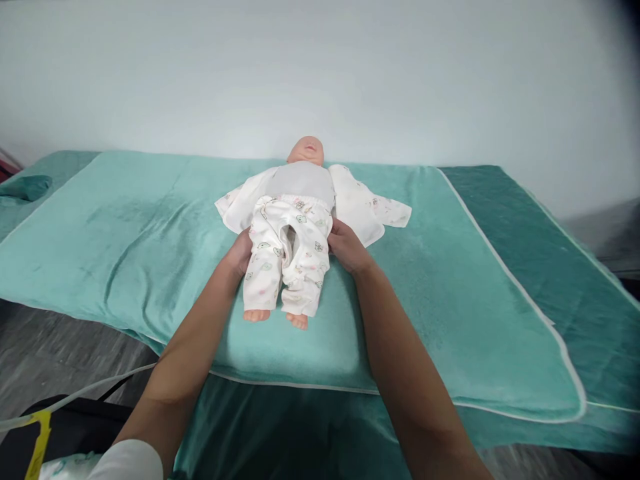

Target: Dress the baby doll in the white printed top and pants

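Note:
A baby doll [306,152] lies on its back on the teal blanket, head toward the wall and bare feet toward me. It wears white printed baby pants [267,263], pulled up over the legs to the waist. My left hand [241,252] is closed at the left side of the pants, its fingertips hidden behind the cloth. On the other side, my right hand [347,245] grips the pants' edge near the hip. A white printed baby shirt [357,210] lies spread open under the doll, sleeves out to both sides. The doll's torso [305,180] looks pale grey.
The teal blanket [450,320] with white edging covers a table draped in darker green cloth [560,267]. A white wall [320,73] rises behind it. At the lower left are a pale tube or cable [95,387] with a yellow tag [40,440], and grey floor.

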A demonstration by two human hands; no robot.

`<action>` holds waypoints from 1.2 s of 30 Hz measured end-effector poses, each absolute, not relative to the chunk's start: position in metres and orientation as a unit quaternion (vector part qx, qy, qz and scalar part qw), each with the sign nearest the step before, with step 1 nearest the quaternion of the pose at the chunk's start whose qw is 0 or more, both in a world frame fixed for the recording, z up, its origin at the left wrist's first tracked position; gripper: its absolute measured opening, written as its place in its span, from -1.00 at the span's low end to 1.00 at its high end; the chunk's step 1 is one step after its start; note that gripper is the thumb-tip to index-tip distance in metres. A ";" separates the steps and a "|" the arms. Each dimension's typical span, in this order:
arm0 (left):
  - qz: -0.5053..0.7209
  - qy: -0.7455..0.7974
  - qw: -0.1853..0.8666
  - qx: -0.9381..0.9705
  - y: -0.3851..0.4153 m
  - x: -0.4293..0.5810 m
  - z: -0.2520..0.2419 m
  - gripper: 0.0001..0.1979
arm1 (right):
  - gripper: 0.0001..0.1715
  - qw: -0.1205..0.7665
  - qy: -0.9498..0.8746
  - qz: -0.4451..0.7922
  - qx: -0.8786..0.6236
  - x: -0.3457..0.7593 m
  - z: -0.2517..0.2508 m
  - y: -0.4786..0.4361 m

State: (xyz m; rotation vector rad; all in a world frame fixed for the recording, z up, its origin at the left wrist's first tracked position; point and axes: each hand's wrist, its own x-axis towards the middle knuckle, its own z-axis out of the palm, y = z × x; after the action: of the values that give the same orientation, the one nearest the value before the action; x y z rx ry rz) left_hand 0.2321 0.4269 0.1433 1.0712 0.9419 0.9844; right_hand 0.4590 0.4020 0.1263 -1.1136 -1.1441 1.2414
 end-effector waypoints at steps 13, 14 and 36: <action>0.420 0.336 0.697 0.474 0.427 0.235 0.128 -0.41 | -0.54 0.589 -0.405 0.338 -0.613 0.462 0.109 0.418; 0.425 0.335 0.693 0.477 0.426 0.235 0.130 -0.41 | -0.54 0.585 -0.412 0.338 -0.611 0.462 0.110 0.418; 0.430 0.320 0.672 0.511 0.456 0.219 0.125 -0.60 | -0.44 0.589 -0.443 0.455 -0.499 0.466 0.131 0.414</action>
State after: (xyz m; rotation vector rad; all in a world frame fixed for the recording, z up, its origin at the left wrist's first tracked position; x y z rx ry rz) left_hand 0.2193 0.4562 0.1252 1.1520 0.7198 0.9693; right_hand 0.4658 0.4143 0.1306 -1.1630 -1.0327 1.0591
